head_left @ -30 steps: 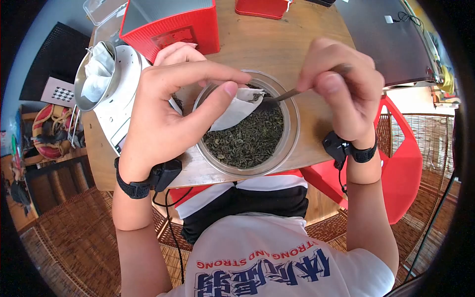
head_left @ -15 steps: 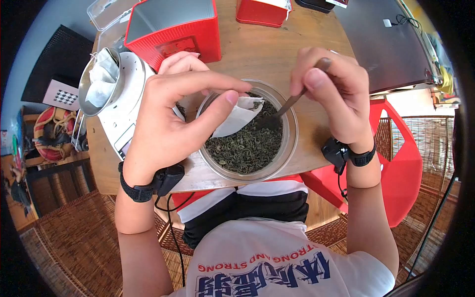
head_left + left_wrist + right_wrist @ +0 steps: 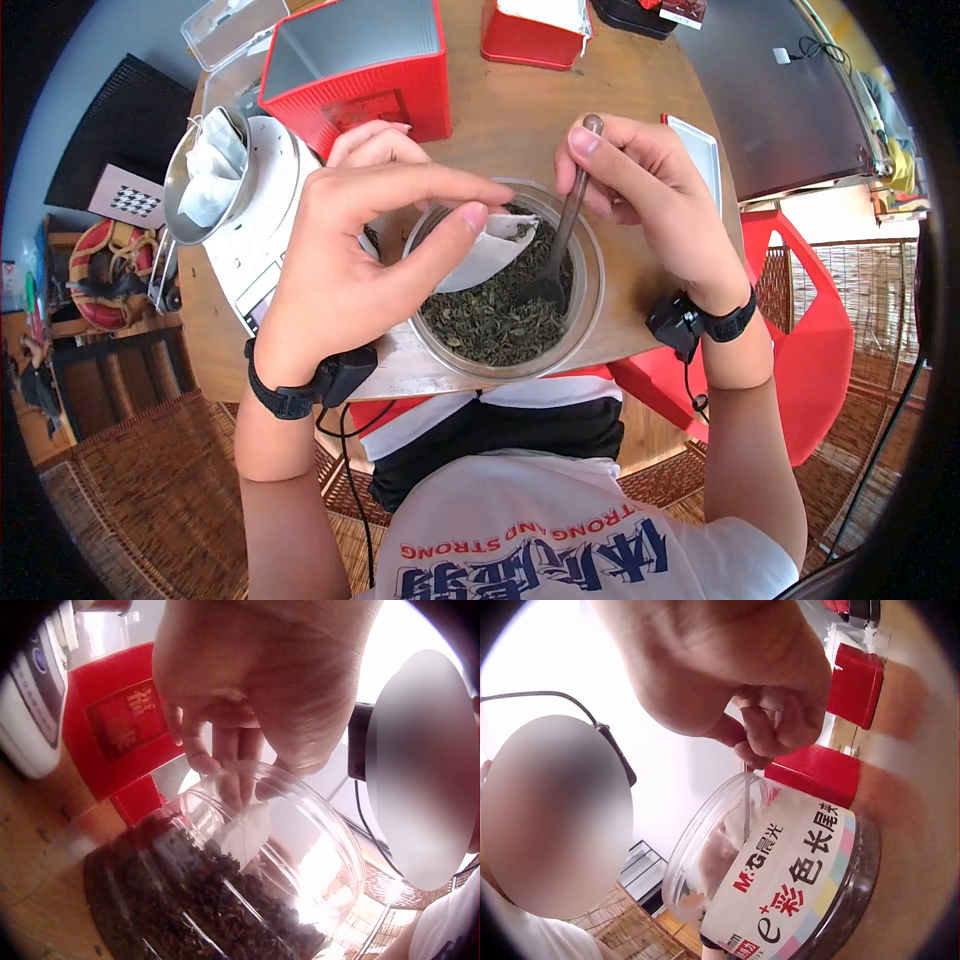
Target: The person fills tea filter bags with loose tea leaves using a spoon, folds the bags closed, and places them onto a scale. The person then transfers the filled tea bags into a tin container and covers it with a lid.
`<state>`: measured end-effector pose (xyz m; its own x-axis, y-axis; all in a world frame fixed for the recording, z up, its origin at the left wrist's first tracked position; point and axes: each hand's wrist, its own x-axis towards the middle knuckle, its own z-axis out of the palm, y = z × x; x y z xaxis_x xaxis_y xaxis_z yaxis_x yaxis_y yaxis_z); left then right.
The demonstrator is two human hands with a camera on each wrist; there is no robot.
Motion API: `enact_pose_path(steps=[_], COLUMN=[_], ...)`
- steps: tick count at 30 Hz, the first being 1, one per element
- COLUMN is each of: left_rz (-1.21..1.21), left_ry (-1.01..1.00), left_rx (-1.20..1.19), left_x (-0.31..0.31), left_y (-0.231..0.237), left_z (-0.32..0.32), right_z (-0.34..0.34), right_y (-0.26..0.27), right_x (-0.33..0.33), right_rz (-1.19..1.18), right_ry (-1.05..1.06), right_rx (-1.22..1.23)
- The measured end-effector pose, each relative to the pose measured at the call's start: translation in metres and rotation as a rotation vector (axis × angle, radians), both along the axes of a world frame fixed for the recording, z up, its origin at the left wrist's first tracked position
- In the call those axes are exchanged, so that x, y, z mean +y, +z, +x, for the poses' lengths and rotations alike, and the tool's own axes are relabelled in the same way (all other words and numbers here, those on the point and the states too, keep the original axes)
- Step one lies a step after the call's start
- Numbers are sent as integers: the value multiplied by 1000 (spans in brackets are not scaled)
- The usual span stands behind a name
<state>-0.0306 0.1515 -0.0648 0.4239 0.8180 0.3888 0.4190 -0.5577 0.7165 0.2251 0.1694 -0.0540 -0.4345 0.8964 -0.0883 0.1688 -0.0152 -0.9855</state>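
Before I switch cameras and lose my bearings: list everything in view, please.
Jar: 1, clear, table centre
Leaves: many, dark green, in jar
Bag: 1, white, left grip
Spoon: 1, dark, right grip
Scale: 1, white, table left
Bowl: 1, silver, at scale
Other bags: several, white, in bowl
Tins: 2, red, beyond jar
Chair: 1, red, right
Table: 1, brown, centre
Left hand, right hand: 2, bare, at jar

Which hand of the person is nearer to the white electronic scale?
Left. The left hand is just beside the scale; the right hand is farther away, across the clear round plastic tub, holding the dark spoon.
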Motion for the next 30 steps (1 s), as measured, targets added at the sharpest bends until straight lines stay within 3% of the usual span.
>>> enact_pose_path(steps=[11,15,21,30], left_rz=[50,50,59,-21], left_ry=[18,15,5,6], left_rx=[-40,-45,-62,-38], left_x=[2,2,3,1], left_y=[-2,0,-3,2], left_z=[1,2,1,-1], right_z=[14,19,17,18], right_y=[-2,1,2,0], right_x=[13,15,7,5], right_rz=[-117,8,311,669], right_ry=[-226,-333,-431,-233], right_rx=[300,393,301,333])
